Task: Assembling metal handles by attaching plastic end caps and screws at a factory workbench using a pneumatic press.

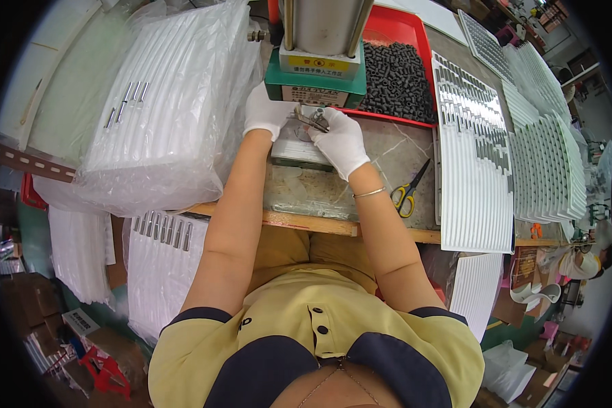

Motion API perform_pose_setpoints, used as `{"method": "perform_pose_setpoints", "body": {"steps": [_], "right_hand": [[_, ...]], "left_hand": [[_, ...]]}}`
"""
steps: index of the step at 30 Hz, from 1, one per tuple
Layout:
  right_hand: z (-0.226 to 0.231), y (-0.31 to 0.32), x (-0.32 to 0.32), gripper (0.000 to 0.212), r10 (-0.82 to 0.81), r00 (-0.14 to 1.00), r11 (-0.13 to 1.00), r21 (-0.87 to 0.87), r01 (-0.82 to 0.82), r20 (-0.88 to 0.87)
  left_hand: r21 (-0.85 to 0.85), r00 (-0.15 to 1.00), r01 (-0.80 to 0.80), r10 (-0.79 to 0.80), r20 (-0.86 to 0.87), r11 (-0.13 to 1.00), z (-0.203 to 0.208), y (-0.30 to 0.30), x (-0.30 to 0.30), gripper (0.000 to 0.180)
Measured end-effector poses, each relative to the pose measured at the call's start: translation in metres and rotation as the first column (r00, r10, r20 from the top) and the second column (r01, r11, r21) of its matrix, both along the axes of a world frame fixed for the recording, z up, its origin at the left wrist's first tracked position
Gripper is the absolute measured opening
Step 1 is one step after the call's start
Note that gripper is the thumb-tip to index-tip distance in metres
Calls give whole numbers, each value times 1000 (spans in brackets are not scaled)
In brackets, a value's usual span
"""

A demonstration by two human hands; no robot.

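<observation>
Both my hands wear white gloves and meet beneath the head of a green and grey bench press. My left hand is closed at the left of the press, its fingertips partly hidden, and what it grips I cannot make out. Opposite it, my right hand pinches a small silver metal piece, whose exact kind is too small to tell. Under the hands sits the metal base of the press. A red tray holding many short black plastic sleeves stands behind and to the right.
Yellow-black scissors lie right of my right forearm. A white ridged tray with rows of shiny metal tubes stands beyond them. Plastic-wrapped white ridged trays are stacked at left, a few metal tubes on top. The wooden table edge runs before my body.
</observation>
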State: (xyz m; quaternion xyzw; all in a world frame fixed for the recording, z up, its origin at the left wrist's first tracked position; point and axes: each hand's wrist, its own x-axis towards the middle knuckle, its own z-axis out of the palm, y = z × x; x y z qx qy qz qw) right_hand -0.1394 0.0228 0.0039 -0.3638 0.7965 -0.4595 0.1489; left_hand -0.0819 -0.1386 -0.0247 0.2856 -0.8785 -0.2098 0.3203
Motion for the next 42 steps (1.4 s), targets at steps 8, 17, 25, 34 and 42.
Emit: {"method": "perform_pose_setpoints", "body": {"steps": [8, 17, 25, 34, 42], "right_hand": [[1, 5, 4, 38, 14, 998, 996, 92, -8, -58], [43, 68, 53, 29, 217, 860, 975, -138, -172, 463], [1, 91, 62, 27, 108, 727, 933, -322, 162, 679], [-1, 110, 48, 26, 193, 639, 913, -375, 161, 745], [0, 100, 40, 22, 38, 770, 951, -259, 168, 637]], "left_hand": [[843, 895, 287, 184, -405, 456, 32, 31, 64, 10], [845, 855, 518, -71, -513, 133, 47, 101, 97, 26], [860, 859, 500, -180, -479, 102, 31, 126, 103, 39], [905, 841, 426, -376, -390, 14, 38, 135, 97, 37], [852, 905, 374, -346, -248, 367, 19, 141, 88, 35]]}}
